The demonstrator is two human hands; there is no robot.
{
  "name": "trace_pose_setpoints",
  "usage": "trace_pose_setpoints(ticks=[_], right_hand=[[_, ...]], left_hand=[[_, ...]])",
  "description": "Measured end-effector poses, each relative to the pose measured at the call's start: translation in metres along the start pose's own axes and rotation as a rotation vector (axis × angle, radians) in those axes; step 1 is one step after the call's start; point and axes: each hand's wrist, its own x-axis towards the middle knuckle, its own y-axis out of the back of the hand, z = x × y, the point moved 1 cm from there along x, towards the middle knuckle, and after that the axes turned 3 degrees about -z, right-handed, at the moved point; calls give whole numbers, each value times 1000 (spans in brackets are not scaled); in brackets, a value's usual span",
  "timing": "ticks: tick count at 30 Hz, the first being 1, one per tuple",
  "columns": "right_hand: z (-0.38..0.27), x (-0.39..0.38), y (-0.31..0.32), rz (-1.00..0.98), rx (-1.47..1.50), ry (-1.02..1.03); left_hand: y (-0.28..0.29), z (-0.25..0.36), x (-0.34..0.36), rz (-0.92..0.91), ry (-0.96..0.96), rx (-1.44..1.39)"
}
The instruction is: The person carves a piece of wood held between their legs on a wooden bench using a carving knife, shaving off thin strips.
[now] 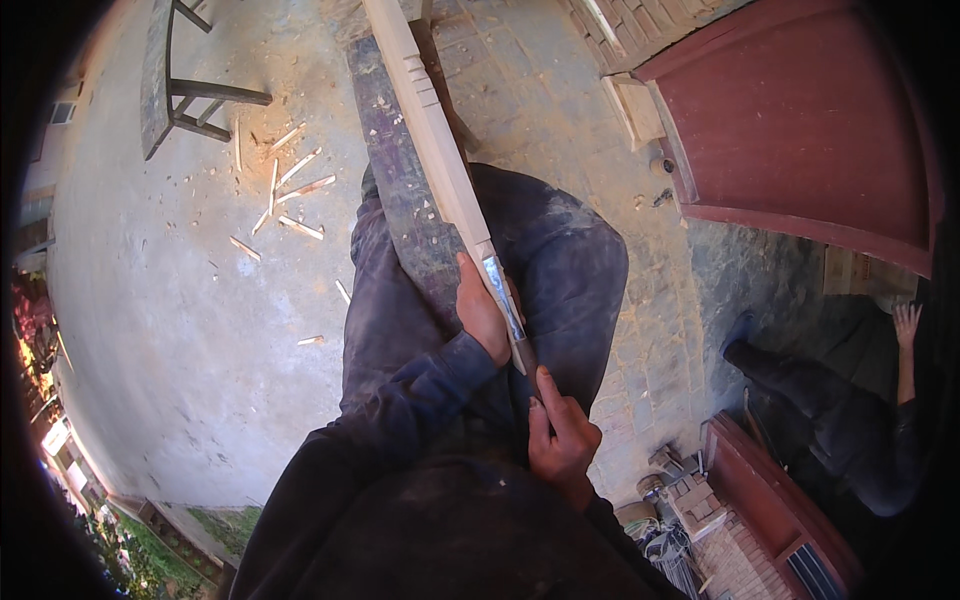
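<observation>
On the far left, a dark wooden trestle stands on the dusty concrete floor, and pale wood splinters lie scattered just to its right. Toward the middle, the person sits astride a long dark plank that runs away between the knees, and a pale notched wooden strip lies along it. The left hand is curled around the near end of that strip, pressing against the blade of a chisel whose metal lies flat on the wood. Just lower and to the right, the right hand is closed around the chisel's handle, thumb pointing up the tool. Farther right a red door lies open, and at the right edge another person leans with one hand raised
</observation>
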Motion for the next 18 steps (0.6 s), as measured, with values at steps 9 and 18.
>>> trace_pose_setpoints(ticks=[9,18], right_hand=[[2,-1,-4,-17,-16,-10],[1,-2,-5,-4,-12,-15]], left_hand=[[-2,3,-4,9,30,-37],[-4,5,-4,47,41,-27]])
